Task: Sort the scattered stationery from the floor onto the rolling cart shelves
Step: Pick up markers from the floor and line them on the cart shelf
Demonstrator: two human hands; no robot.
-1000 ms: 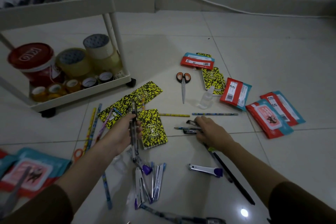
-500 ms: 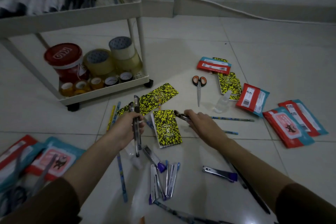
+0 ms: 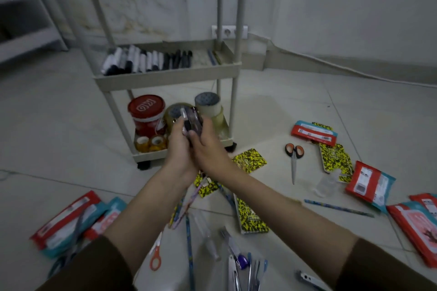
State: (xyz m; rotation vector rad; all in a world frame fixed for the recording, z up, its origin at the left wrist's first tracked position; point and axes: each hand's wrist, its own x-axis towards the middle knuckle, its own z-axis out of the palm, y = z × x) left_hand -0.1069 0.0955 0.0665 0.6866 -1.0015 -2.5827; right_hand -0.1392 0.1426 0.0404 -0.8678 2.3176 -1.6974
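Dark pens (image 3: 190, 123) upright, bunched | left hand (image 3: 181, 149) and right hand (image 3: 207, 149) both curled around them | cart's marker shelf (image 3: 165, 73) lies ahead, above the grip

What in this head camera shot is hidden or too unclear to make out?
- Bundle of pens: motion-blurred, half covered by left hand and right hand; count unreadable.
- Small tape rolls: some behind the hands.
- Stapler: cut off by bottom edge.
- Packet labels: too small.
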